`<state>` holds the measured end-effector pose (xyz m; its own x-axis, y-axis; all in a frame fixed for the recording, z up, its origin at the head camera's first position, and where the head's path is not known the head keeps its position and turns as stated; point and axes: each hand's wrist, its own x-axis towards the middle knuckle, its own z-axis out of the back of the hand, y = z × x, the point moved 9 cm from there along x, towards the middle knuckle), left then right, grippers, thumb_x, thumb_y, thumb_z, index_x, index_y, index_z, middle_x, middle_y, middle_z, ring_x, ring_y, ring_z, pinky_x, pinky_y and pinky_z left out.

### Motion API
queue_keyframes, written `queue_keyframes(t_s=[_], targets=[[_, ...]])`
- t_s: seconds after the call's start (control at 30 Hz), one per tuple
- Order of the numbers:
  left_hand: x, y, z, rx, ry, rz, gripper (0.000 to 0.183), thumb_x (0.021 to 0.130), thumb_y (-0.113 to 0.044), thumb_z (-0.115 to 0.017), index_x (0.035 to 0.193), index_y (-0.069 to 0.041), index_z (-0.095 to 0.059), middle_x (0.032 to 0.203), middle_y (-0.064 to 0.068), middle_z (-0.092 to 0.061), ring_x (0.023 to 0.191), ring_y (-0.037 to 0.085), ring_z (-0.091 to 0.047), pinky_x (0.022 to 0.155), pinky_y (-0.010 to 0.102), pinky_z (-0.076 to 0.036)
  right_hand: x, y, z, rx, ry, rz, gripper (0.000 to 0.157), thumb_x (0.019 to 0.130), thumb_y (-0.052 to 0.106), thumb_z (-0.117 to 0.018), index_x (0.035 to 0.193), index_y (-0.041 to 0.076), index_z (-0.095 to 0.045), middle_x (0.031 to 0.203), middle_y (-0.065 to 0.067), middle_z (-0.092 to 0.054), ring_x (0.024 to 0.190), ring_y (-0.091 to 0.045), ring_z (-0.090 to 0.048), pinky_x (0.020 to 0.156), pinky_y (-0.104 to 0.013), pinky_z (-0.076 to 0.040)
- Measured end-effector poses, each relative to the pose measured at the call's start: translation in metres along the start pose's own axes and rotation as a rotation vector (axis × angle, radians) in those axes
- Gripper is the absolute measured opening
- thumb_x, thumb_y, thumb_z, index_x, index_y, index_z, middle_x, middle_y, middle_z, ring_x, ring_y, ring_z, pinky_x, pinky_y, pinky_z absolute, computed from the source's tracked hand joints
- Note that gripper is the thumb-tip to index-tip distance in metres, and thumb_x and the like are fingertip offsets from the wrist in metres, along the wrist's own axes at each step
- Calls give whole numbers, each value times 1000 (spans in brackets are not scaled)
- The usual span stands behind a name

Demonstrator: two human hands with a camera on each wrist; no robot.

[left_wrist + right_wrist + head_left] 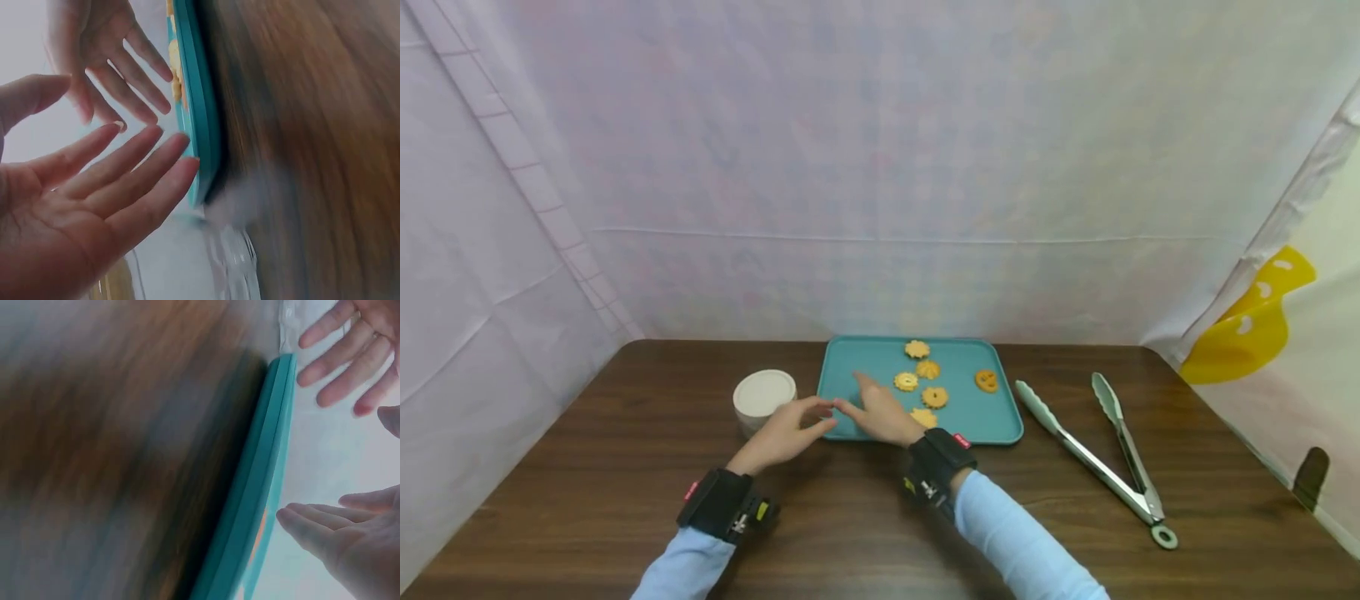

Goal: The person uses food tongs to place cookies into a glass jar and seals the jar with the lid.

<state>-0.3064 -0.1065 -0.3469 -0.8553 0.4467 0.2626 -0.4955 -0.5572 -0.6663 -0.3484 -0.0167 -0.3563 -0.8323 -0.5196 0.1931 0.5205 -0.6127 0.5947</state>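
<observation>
My left hand (786, 429) is held with fingers extended beside a round container with a white lid (764, 392). Facing it, my right hand (886, 414) reaches over the front left part of a teal tray (962, 423), its fingers straight. The fingertips of both hands come close together in the head view, and neither palm holds anything. On the tray lie several flower-shaped biscuits (935, 397), with one pretzel-like biscuit (987, 381) apart on the right. Clear, glossy container walls (236, 265) show below my left hand in the left wrist view.
Metal tongs (1093, 462) with pale green tips lie spread on the brown wooden table (850, 533), right of the tray. A yellow sheet with cut-outs (1243, 342) hangs at the right edge. White cloth (880, 167) encloses the back and sides.
</observation>
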Motion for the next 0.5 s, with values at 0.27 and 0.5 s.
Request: queue_keyframes(t_s=[0.27,0.5], targets=[[-22,6,9,-71,125,37,41,92,-24,-50,116,8,-51,114,25,-55,104,35,-54,82,40,-50,3,8,-16,65,46,-10,62,91,36,-48,134,-4,-30,128,-22,-45,110,-30,-51,85,-39,-48],[-43,13,23,-213,260,86,44,92,-21,-49,120,12,-45,113,29,-54,90,33,-60,69,37,-54,6,18,-28,69,93,-30,62,91,37,-48,135,-2,-29,129,-20,-45,112,-27,-50,88,-37,-47]])
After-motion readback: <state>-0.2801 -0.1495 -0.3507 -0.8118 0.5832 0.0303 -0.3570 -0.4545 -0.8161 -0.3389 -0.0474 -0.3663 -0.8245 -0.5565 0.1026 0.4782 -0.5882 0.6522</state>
